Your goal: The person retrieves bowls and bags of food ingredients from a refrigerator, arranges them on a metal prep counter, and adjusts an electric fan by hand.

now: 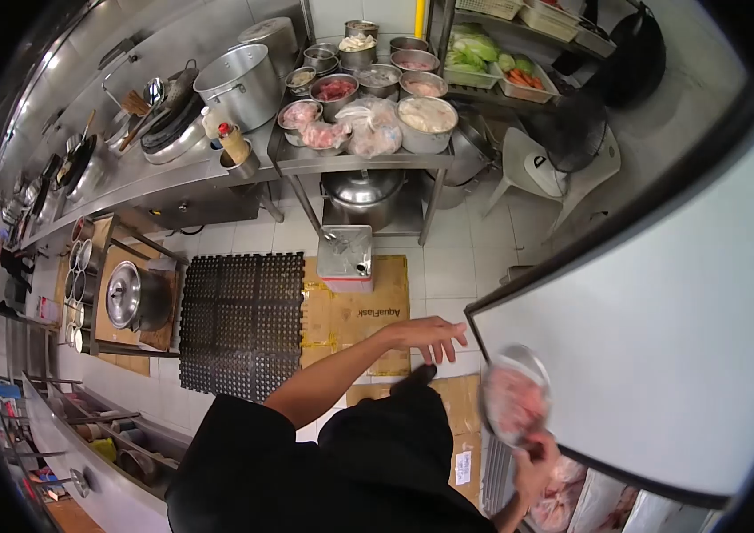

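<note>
My right hand point(537, 464) grips the near edge of a round metal bowl point(537, 357), which looks slightly blurred. Pinkish raw meat point(515, 401) fills it. Below the bowl is an open chest freezer, where bagged meat point(559, 505) shows beside white dividers. Its big white lid point(643, 329) stands raised on the right. My left hand point(430, 336) holds nothing; its fingers are stretched out and apart, close to the lid's left corner and above the floor.
Ahead, a steel table point(364, 163) carries several metal pots and bags of raw meat. A square tin point(346, 258) stands on flattened cardboard point(377, 311). A black rubber mat point(242, 320) covers the floor to the left, near a lidded pot point(137, 298). A white plastic chair point(603, 169) stands behind the lid.
</note>
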Available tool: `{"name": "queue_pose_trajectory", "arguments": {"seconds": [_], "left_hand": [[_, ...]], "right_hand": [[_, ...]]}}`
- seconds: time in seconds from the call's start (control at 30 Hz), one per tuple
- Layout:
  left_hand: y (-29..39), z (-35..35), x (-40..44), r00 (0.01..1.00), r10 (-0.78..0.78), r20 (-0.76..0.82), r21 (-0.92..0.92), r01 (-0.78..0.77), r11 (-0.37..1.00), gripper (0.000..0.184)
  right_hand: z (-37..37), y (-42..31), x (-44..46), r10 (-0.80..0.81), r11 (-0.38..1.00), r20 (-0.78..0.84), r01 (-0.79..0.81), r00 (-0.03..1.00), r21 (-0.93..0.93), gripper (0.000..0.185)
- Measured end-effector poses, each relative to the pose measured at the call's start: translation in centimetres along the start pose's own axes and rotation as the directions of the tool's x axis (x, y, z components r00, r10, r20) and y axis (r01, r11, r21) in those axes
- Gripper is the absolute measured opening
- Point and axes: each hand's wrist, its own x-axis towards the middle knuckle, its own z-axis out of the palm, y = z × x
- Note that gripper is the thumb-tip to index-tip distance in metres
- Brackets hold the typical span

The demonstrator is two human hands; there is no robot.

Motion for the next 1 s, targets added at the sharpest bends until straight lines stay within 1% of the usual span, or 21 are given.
{"name": "queue_pose_trajectory", "arguments": {"seconds": [0.03, 0.07, 0.13, 0.17, 0.2, 0.23, 0.3, 0.33, 0.4, 0.43, 0.53, 0.57, 0.6, 0.63, 0.7, 0.73, 0.83, 0.87, 0.9, 0.97, 1.0], "left_hand": [[1.7, -0.8, 0.4, 0.988, -0.069, 0.136, -0.065, 0.078, 0.995, 0.067], [1.6, -2.3, 1.0, 0.990, -0.059, 0.127, -0.077, 0.069, 0.995, 0.067], [-0.8, -5.8, 1.4, 0.947, 0.050, -0.318, 0.259, 0.036, 0.965, 0.060], [-2.5, -8.2, 1.7, 0.937, 0.028, -0.348, 0.213, 0.050, 0.976, 0.053], [-3.5, -11.0, 1.5, 0.927, 0.008, -0.374, 0.187, 0.067, 0.980, 0.047], [-3.8, -12.5, 0.8, 0.844, 0.056, -0.533, 0.245, 0.091, 0.965, 0.044], [-4.2, -15.3, -0.9, 0.678, 0.150, -0.720, 0.278, 0.083, 0.957, 0.036], [-4.2, -16.7, -1.6, 0.612, 0.189, -0.768, 0.264, 0.033, 0.964, 0.033], [0.0, -19.2, -3.0, 0.525, 0.152, -0.837, 0.228, 0.083, 0.970, 0.030], [1.1, -21.5, -3.2, 0.528, 0.156, -0.835, 0.233, 0.081, 0.969, 0.030], [4.9, -28.9, -2.6, 0.369, 0.329, -0.869, 0.416, 0.185, 0.890, 0.030], [6.5, -31.1, -2.5, 0.341, 0.355, -0.871, 0.432, 0.185, 0.883, 0.030], [4.9, -35.4, -1.5, 0.341, 0.326, -0.882, 0.407, 0.202, 0.891, 0.031], [7.2, -36.9, -1.1, 0.338, 0.305, -0.890, 0.403, 0.276, 0.873, 0.032], [10.7, -39.7, 0.2, 0.360, 0.348, -0.866, 0.449, 0.250, 0.858, 0.033], [11.6, -41.4, 1.4, 0.378, 0.346, -0.859, 0.453, 0.245, 0.857, 0.033], [12.7, -44.5, 4.5, 0.404, 0.375, -0.834, 0.470, 0.166, 0.867, 0.032], [12.8, -44.9, 5.5, 0.437, 0.421, -0.795, 0.550, 0.226, 0.804, 0.030], [13.1, -45.4, 6.4, 0.470, 0.466, -0.750, 0.627, 0.278, 0.728, 0.029], [13.1, -45.0, 7.5, 0.499, 0.482, -0.721, 0.629, 0.178, 0.757, 0.028], [14.3, -44.1, 7.5, 0.558, 0.383, -0.736, 0.545, 0.153, 0.825, 0.032]], "right_hand": [[3.1, -1.1, 3.0, -0.017, 1.000, 0.121, 0.019, 0.992, -0.015, 0.032], [6.0, -1.6, 5.9, -0.134, 0.984, 0.212, 0.156, 0.968, -0.088, 0.032], [11.7, -0.7, 11.6, -0.338, 0.909, 0.366, 0.401, 0.867, -0.112, 0.033], [14.4, 0.2, 14.1, -0.426, 0.867, 0.407, 0.493, 0.808, -0.072, 0.035], [17.2, 0.4, 16.1, -0.402, 0.894, 0.452, 0.449, 0.796, 0.004, 0.036], [19.7, 0.3, 18.5, -0.384, 0.913, 0.489, 0.400, 0.783, 0.077, 0.037], [23.2, -0.6, 23.1, -0.330, 0.906, 0.709, 0.420, 0.623, 0.052, 0.047], [24.9, -1.8, 24.7, -0.320, 0.910, 0.713, 0.411, 0.623, 0.050, 0.047], [28.4, -3.8, 27.5, -0.393, 0.904, 0.705, 0.389, 0.590, 0.178, 0.058], [29.6, -3.3, 29.0, -0.393, 0.904, 0.701, 0.390, 0.594, 0.177, 0.058], [33.4, 3.6, 32.8, -0.096, 0.920, 0.650, 0.316, 0.754, -0.231, 0.060], [32.9, 5.0, 34.0, 0.041, 0.849, 0.595, 0.286, 0.803, -0.444, 0.058], [32.7, 6.6, 34.8, 0.294, 0.643, 0.436, 0.162, 0.850, -0.749, 0.056], [32.0, 7.4, 35.2, 0.524, 0.411, 0.243, 0.008, 0.816, -0.912, 0.053], [30.3, 10.3, 35.8, 0.742, 0.191, 0.056, -0.130, 0.667, -0.973, 0.048], [30.0, 10.2, 36.3, 0.817, 0.113, 0.068, -0.042, 0.573, -0.993, 0.043], [31.3, 9.9, 37.0, 0.849, -0.023, -0.006, 0.025, 0.528, -0.999, 0.044], [31.5, 9.3, 37.6, 0.892, 0.001, 0.002, 0.004, 0.452, -1.000, 0.049], [31.7, 10.6, 37.4, 0.893, 0.002, 0.002, 0.000, 0.450, -1.000, 0.049], [32.1, 15.1, 35.5, 0.900, 0.076, 0.100, 0.075, 0.424, -0.994, 0.050], [32.1, 16.8, 34.6, 0.916, 0.137, 0.144, 0.046, 0.375, -0.990, 0.047]]}}
